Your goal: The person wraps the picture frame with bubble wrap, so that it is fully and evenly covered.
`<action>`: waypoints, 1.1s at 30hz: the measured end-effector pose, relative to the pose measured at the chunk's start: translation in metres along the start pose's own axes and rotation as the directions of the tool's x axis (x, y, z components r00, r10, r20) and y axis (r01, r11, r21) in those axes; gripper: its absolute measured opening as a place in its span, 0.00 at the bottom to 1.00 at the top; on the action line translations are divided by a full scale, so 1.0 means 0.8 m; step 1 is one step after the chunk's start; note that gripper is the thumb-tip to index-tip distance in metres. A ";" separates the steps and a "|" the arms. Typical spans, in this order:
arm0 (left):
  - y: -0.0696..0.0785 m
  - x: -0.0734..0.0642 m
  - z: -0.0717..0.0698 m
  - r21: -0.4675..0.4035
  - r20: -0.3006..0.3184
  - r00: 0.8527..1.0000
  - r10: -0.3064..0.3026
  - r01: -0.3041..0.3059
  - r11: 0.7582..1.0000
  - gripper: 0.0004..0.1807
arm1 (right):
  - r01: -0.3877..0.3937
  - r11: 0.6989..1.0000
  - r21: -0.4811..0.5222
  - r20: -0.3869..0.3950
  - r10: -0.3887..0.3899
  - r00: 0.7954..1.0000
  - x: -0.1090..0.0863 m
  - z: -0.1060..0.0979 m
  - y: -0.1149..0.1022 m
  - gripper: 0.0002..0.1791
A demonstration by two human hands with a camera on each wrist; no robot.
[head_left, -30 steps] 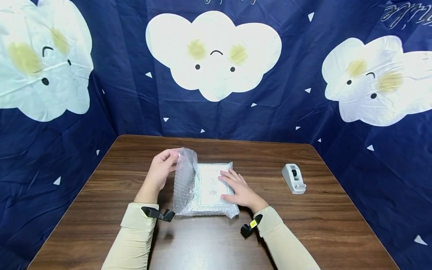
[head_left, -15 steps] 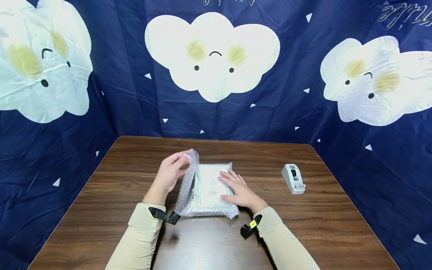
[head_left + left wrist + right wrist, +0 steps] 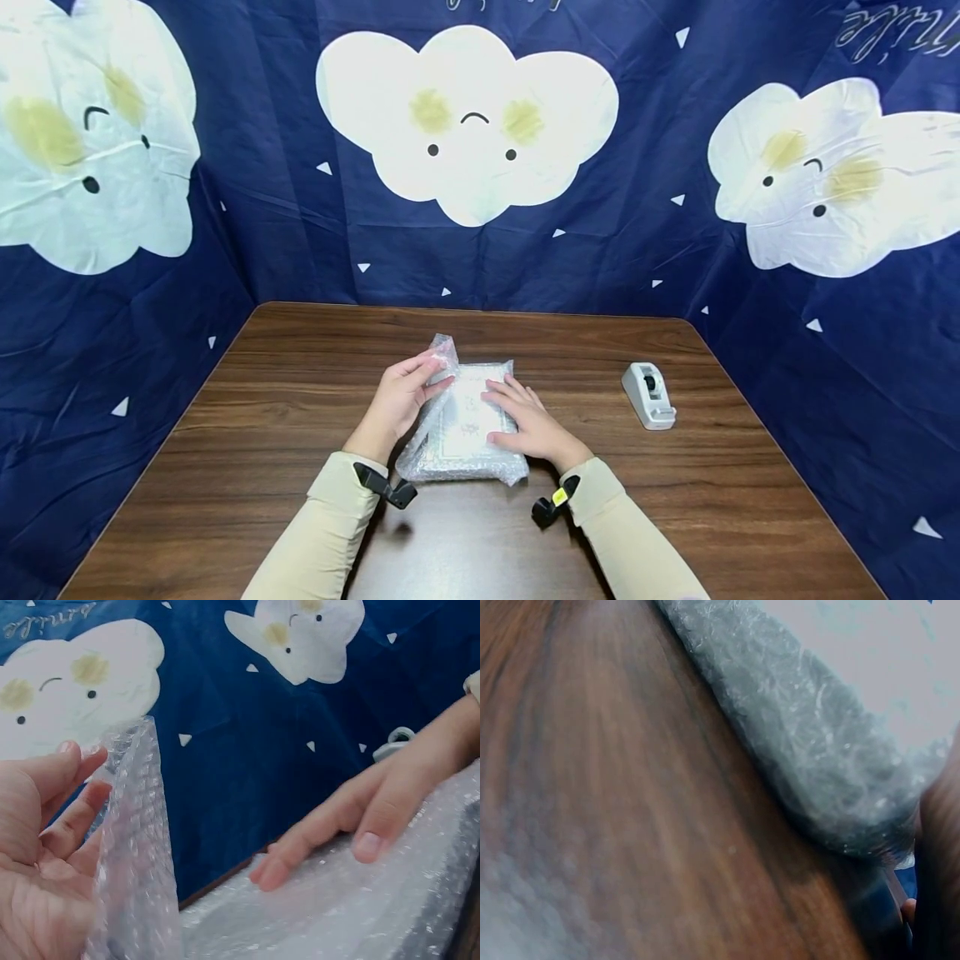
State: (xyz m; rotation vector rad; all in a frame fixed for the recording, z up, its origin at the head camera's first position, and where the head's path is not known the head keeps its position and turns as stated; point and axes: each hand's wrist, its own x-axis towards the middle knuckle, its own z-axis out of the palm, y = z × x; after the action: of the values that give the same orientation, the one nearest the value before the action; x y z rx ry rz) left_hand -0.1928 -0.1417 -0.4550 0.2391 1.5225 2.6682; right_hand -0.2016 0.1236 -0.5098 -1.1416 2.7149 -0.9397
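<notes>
Bubble-wrapped package
Left hand pinches the flap at the package's left; right hand lies outstretched on top.

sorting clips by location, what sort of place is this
Probably a small curtained-off tabletop workspace: a wood-grain table has navy cloud-print fabric hanging along three sides, and a white tape dispenser sits to the right of a bubble-wrapped item.
</notes>
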 end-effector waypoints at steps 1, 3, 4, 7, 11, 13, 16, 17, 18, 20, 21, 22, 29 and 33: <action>-0.003 0.000 0.001 0.001 0.000 1.000 -0.004 0.004 1.000 0.20 | 0.000 1.000 0.001 -0.002 0.000 1.000 0.000 0.000 0.000 0.40; -0.008 0.002 0.004 0.014 -0.004 1.000 -0.012 0.012 1.000 0.18 | -0.003 1.000 0.005 -0.003 0.003 1.000 0.000 0.000 0.000 0.39; -0.011 0.004 0.005 0.023 -0.008 1.000 -0.017 0.017 1.000 0.17 | -0.003 1.000 0.003 -0.004 0.003 1.000 0.001 0.000 0.000 0.39; -0.019 0.006 0.010 0.056 -0.013 0.999 -0.033 0.034 0.998 0.11 | 0.004 1.000 -0.002 -0.008 -0.004 1.000 0.001 0.001 0.000 0.38; -0.027 0.006 0.017 0.142 0.005 0.999 -0.039 0.038 0.989 0.15 | 0.001 1.000 -0.024 -0.008 -0.001 1.000 0.002 0.002 0.000 0.38; -0.032 0.006 0.020 0.199 0.006 0.999 -0.043 0.041 0.979 0.18 | -0.008 0.999 -0.033 -0.006 0.008 1.000 0.003 0.001 -0.001 0.38; -0.041 0.006 0.020 0.250 -0.001 0.999 -0.052 0.051 0.967 0.16 | -0.016 0.999 -0.050 -0.007 0.016 1.000 0.003 0.001 -0.001 0.37; -0.044 0.006 0.020 0.260 -0.004 0.998 -0.057 0.056 0.964 0.16 | -0.019 0.998 -0.052 -0.008 0.018 1.000 0.004 0.000 -0.001 0.36; -0.047 0.007 0.019 0.276 -0.007 0.998 -0.060 0.059 0.959 0.15 | -0.023 0.998 -0.055 -0.011 0.022 1.000 0.004 0.000 -0.002 0.35; -0.052 0.007 0.018 0.305 -0.017 0.998 -0.068 0.070 0.950 0.15 | -0.031 0.998 -0.061 -0.023 0.029 0.999 0.006 -0.001 -0.003 0.34; -0.054 0.008 0.018 0.323 -0.025 0.997 -0.073 0.077 0.943 0.15 | -0.039 0.997 -0.068 -0.028 0.037 0.999 0.007 -0.002 -0.004 0.34; -0.055 0.008 0.018 0.344 -0.030 0.997 -0.076 0.082 0.935 0.15 | -0.045 0.996 -0.074 -0.034 0.042 0.999 0.009 -0.002 -0.005 0.33; -0.059 0.011 0.021 0.373 -0.009 0.997 -0.081 0.079 0.925 0.14 | -0.100 0.994 -0.046 -0.116 0.094 0.989 0.020 0.002 -0.011 0.30; -0.060 0.012 0.023 0.303 -0.009 0.996 -0.089 0.088 0.949 0.14 | -0.101 0.995 -0.005 -0.172 0.098 0.980 0.024 0.006 -0.010 0.33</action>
State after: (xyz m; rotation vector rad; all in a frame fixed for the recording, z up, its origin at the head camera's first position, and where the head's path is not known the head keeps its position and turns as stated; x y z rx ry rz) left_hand -0.2003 -0.1002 -0.4858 0.1849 1.8901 2.3562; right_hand -0.2095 0.1040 -0.5059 -0.9575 2.8858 -1.0532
